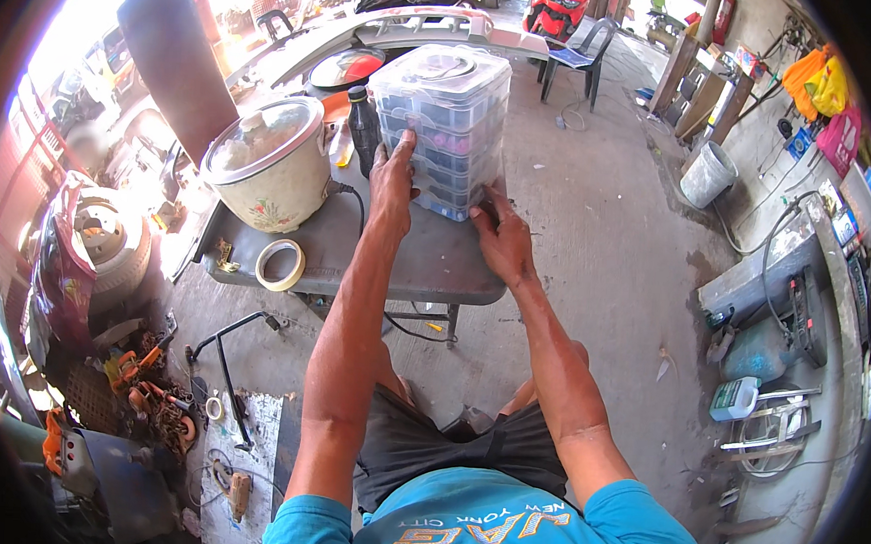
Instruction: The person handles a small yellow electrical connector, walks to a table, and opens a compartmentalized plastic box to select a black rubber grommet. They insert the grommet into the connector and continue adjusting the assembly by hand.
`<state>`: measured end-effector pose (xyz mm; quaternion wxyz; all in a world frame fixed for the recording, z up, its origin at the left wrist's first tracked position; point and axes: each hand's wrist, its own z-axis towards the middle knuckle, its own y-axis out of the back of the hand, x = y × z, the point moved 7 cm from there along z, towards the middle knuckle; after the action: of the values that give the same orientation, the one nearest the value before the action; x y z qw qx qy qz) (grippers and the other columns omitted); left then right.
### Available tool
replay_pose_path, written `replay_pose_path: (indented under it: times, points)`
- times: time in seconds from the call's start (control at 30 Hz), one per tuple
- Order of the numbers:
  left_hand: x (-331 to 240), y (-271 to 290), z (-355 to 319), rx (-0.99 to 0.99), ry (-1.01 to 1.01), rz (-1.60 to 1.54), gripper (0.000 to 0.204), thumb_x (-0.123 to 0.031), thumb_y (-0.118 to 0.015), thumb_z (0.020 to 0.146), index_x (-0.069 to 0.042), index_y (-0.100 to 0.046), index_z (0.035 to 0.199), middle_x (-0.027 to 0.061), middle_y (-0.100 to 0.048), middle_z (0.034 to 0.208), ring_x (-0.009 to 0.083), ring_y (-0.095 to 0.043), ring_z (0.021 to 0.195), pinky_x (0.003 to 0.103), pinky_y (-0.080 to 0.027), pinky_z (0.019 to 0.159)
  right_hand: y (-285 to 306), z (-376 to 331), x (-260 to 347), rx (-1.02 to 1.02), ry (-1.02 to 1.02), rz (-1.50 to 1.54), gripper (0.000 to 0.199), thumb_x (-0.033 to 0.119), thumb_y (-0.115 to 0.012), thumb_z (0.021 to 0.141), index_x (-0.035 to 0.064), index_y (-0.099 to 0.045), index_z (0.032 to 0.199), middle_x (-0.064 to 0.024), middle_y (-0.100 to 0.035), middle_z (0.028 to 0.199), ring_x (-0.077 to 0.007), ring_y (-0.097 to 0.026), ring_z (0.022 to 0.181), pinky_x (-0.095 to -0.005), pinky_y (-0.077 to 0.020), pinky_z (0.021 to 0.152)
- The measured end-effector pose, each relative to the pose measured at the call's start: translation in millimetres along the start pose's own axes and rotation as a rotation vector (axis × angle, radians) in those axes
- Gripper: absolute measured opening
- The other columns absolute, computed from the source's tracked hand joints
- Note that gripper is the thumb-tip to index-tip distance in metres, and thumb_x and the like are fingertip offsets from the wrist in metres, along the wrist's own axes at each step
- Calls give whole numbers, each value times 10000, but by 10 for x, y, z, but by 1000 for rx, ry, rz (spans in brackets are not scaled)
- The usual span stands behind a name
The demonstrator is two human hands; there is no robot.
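Observation:
A tall clear plastic organizer box [447, 127] with several stacked tiers and a handle on its lid stands at the right end of a dark table [358, 259]. My left hand [394, 180] grips its near left side, thumb up along the wall. Low on its right corner, my right hand [503, 238] clasps the box, with part of its fingers hidden behind. Small items show blurred through the tiers. A dark bottle [363, 128] stands just left of the box. Further left are a cream rice cooker [269, 182] with a glass lid and a roll of masking tape [280, 265].
A brown pillar [178, 57] rises behind the cooker. Tools, chains and a drill [237, 495] lie on the floor at left. A plastic chair [579, 62] and red motorcycle [558, 10] stand beyond the table. At right are a grey bucket [712, 177] and a cluttered ledge.

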<state>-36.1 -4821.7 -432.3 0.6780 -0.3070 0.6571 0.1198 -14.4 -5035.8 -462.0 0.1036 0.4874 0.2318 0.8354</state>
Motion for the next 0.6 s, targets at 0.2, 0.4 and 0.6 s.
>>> replay_pose_path:
  times: [0.2,0.4,0.6]
  points:
    - [36,20,57,88,-14,13,925,-588,-707,881,-78,-356,1568,90,-544,1142,205,-509,987,399,-439,809,10,-7,-23,9,-11,43,525,318,-645,1010,35,-556,1443,-249,-643,1362,-407,-637,1250,-431,-505,1041]
    - [-26,-16,-60,64,-33,-93,639,-486,-717,917,-121,-453,1371,-43,-440,822,87,-438,745,340,-410,740,30,-6,22,-7,30,31,525,306,-645,1008,24,-554,1441,-255,-652,1342,-410,-638,1246,-436,-505,1041]
    - [-56,-42,-106,22,-22,-198,239,-404,-693,947,-201,-588,1017,-55,-409,759,77,-391,668,378,-441,814,19,-9,40,30,-15,52,548,316,-644,1006,23,-538,1457,-264,-646,1345,-412,-640,1243,-443,-505,1039]
